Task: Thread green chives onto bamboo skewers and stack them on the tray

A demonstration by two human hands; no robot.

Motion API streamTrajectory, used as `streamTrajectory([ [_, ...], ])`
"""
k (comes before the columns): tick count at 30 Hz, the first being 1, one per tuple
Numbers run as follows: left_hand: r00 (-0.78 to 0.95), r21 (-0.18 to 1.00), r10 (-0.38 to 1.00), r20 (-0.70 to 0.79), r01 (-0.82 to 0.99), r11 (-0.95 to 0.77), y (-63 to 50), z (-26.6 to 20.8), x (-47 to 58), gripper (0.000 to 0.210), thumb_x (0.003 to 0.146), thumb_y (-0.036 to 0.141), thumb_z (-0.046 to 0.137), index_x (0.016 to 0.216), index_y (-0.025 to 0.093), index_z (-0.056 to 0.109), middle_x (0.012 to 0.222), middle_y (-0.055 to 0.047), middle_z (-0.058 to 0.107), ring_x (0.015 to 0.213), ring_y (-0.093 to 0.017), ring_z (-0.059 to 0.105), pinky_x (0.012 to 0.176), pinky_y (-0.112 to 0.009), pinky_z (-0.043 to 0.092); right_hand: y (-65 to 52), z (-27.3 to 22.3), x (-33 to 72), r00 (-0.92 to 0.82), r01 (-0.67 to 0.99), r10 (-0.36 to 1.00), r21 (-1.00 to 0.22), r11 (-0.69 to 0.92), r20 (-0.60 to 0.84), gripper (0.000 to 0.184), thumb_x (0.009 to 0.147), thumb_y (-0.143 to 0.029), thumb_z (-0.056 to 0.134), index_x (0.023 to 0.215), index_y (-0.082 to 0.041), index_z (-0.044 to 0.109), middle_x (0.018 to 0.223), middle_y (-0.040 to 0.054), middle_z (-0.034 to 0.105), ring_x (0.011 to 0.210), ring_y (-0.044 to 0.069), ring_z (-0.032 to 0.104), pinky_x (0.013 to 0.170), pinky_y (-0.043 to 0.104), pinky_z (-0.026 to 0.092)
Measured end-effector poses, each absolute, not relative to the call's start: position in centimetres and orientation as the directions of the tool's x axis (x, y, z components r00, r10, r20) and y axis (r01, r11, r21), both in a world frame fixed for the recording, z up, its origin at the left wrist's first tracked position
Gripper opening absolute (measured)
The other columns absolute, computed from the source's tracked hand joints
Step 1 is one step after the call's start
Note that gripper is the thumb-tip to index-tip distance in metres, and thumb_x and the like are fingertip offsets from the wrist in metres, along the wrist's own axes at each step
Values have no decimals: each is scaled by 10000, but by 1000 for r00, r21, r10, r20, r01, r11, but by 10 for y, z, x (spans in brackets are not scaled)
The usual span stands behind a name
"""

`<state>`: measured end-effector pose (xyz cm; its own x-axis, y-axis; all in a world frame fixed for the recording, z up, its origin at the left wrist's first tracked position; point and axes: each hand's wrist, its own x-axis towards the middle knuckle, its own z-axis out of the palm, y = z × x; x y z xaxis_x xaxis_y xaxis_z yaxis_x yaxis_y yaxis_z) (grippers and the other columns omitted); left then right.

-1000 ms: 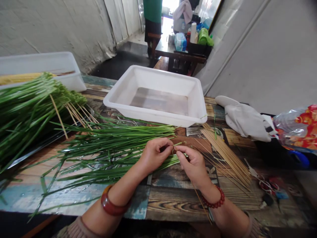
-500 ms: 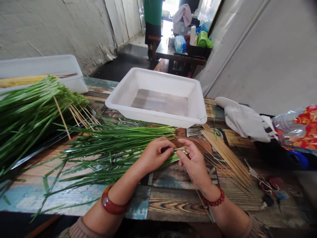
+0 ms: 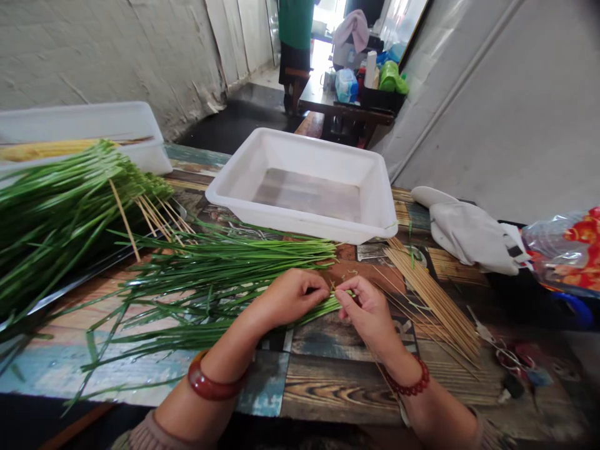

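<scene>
Long green garlic chives (image 3: 244, 255) lie spread across the wooden table, their pale stem ends to the right. My left hand (image 3: 293, 299) is closed in a pinch on chive stems near those ends. Facing it, my right hand (image 3: 368, 312) pinches the tips of the same stems between thumb and fingers. A thin bamboo skewer (image 3: 385, 378) runs from beneath my right palm toward the table's front edge; its upper end is hidden. To the right lies a bundle of bamboo skewers (image 3: 435, 303).
Beyond the chives stands a white plastic tub (image 3: 300, 219). At left, a heap of chives on skewers (image 3: 60, 200) rests on a tray, with another white tub (image 3: 154, 150) behind. Keys (image 3: 510, 362) and a white cloth (image 3: 464, 234) lie at right. A person (image 3: 295, 37) stands far back.
My right hand has moved slightly down and left, closer to my left hand, and its fingers have drawn closer together at the stem ends. The whole view has shifted a little.
</scene>
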<state>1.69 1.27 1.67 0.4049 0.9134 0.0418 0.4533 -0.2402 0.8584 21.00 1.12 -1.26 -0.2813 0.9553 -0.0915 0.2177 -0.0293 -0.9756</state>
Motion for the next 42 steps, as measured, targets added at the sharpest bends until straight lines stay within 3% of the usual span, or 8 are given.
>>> streamTrajectory([
  [5,113,722,979,171,662,-203,18,18,7,191,887,158,525,883,147,716,834,-57,699,773,-166,627,702,-250,449,14,-8,210,-296,149,943,-982,-113,-153,291,818,-459,653,886,-180,602,705,-16,618,477,96,585,420,188,403],
  [17,178,200,977,118,959,-199,21,16,15,187,904,171,520,884,171,706,913,-87,634,856,-222,577,742,-334,441,14,-6,210,-310,154,941,-984,-93,-137,293,822,-421,644,989,-181,643,803,9,653,501,95,594,455,202,430],
  [23,142,123,984,104,980,-154,19,22,18,128,885,213,561,882,168,681,940,-97,626,900,-255,558,726,-360,421,15,-8,210,-308,164,944,-984,-65,-113,272,831,-397,641,990,-177,654,793,8,666,506,96,595,486,211,443],
  [31,239,186,958,159,946,-267,17,18,17,123,850,131,519,820,162,635,882,-90,646,863,-243,571,732,-359,416,16,-7,208,-284,161,954,-986,-49,-94,288,814,-414,656,968,-171,676,784,22,679,505,104,598,472,213,454],
  [37,120,644,970,210,730,-229,15,16,16,208,844,140,550,1012,171,668,888,-48,657,799,-170,604,731,-283,450,14,-3,206,-223,148,973,-989,-33,-66,270,812,-410,655,945,-176,683,735,13,674,493,104,591,472,214,456],
  [42,163,774,962,220,571,-273,15,17,19,166,883,192,561,895,167,725,809,-41,634,779,-152,594,718,-258,440,12,1,208,-207,133,977,-991,-30,-57,296,831,-399,645,1021,-181,713,817,25,701,510,94,582,489,213,457],
])
